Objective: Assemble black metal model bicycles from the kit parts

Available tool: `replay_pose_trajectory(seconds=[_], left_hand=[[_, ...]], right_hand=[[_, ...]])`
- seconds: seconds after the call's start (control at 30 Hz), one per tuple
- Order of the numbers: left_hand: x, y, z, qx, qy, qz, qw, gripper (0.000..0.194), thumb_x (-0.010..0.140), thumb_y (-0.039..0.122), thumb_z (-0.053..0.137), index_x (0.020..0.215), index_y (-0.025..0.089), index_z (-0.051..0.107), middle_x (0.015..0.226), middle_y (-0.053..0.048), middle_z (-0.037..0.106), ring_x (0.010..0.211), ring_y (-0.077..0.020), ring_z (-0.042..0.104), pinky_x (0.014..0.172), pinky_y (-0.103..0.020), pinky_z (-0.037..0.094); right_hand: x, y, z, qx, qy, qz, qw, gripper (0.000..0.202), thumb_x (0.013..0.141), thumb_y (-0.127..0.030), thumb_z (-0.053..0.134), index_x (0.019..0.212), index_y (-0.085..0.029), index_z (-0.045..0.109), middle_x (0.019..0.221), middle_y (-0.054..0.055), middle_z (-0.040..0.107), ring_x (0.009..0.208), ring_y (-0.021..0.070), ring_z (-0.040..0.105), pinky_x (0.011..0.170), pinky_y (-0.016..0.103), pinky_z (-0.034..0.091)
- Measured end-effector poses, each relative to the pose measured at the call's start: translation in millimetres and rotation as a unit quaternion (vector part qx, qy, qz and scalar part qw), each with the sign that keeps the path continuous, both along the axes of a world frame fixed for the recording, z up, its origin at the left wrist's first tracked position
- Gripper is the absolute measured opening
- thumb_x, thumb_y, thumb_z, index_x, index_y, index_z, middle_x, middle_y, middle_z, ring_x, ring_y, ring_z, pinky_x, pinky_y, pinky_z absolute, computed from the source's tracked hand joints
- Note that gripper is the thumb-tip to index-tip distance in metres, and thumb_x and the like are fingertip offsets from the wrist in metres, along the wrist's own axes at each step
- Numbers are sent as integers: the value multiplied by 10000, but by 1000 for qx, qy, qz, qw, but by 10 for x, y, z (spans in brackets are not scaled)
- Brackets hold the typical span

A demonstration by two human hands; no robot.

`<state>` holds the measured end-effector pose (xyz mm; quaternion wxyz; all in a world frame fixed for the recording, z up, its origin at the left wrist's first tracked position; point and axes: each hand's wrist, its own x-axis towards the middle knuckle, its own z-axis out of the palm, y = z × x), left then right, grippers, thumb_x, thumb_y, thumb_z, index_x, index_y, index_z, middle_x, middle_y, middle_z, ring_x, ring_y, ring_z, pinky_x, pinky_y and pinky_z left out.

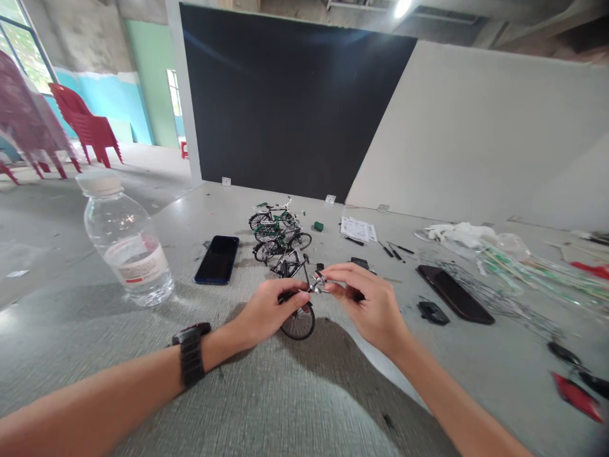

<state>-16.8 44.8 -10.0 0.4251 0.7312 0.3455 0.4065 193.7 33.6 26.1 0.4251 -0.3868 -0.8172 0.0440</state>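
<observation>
A miniature black bicycle is held upright between my two hands, low over the grey tabletop. My left hand, with a dark watch on its wrist, pinches it with thumb and fingers above the nearer wheel. My right hand has its fingertips closed at the silver handlebar end. Whether they also grip a separate small part is hidden. Just beyond, several assembled model bicycles, black, green and silver, stand close together in a row.
A water bottle and a dark phone are on the left. Behind lie a green block, printed sheets and slim tools. A black slab and clear plastic packaging lie right. An upright panel borders the back.
</observation>
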Motion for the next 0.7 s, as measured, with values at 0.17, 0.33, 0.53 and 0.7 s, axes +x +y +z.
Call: replay_pose_trajectory(seconds=[0.17,0.33,0.53,0.7], left_hand=[[2,-19,-7,13,-2,24,1000,185,964,290,598,893,169,717,839,-27,756,790,-178,659,744,-272,454],[3,-17,-13,16,1,23,1000,207,981,273,559,883,176,713,846,-29,760,789,-182,662,736,-278,452],[4,-22,-4,12,0,17,1000,200,985,285,548,937,171,705,835,-34,749,784,-187,658,742,-290,443],[7,-32,13,-9,-9,-6,1000,236,999,311,524,901,161,678,759,-24,697,720,-172,626,701,-281,439]], right_hand=[[22,15,5,-41,5,-25,999,216,1011,-249,546,1074,-239,753,985,49,769,619,112,586,570,257,468],[20,15,-28,-19,0,-12,1000,184,919,-196,698,1081,-257,762,1011,22,777,506,83,495,503,254,447],[-8,22,-65,49,-1,10,999,228,912,-95,681,1077,-231,761,1007,39,783,816,146,715,650,240,549],[-40,35,-107,78,9,12,997,209,911,-65,658,1010,-218,760,953,36,783,847,153,739,767,255,593]])
